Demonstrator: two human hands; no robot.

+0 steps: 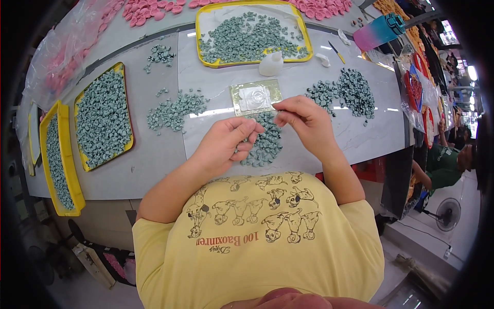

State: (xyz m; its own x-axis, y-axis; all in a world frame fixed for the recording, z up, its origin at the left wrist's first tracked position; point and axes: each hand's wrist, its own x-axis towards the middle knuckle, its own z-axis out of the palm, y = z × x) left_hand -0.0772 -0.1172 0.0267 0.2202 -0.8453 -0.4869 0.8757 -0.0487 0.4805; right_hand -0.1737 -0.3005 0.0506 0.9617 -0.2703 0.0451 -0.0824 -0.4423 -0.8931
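Over the near middle of the table, my left hand (222,143) is closed, thumb against the curled fingers. Just across from it, my right hand (307,123) has its thumb and forefinger pinched together. Whatever sits in either pinch is too small or hidden to name. Below and between the hands lies a pile of small grey-green pieces (268,144). Beyond the fingertips is a flat olive square pad (236,105) with a crumpled clear-white sheet (253,96) on it. A white squeeze bottle (270,65) stands behind the pad.
A yellow-rimmed tray (199,36) of grey-green pieces lies at the back; two more yellow trays (128,143) (77,193) are at left. Loose piles (177,110) (355,92) flank the pad. A yellow-handled knife (337,52) and a pink-blue drinking bottle (378,33) lie back right.
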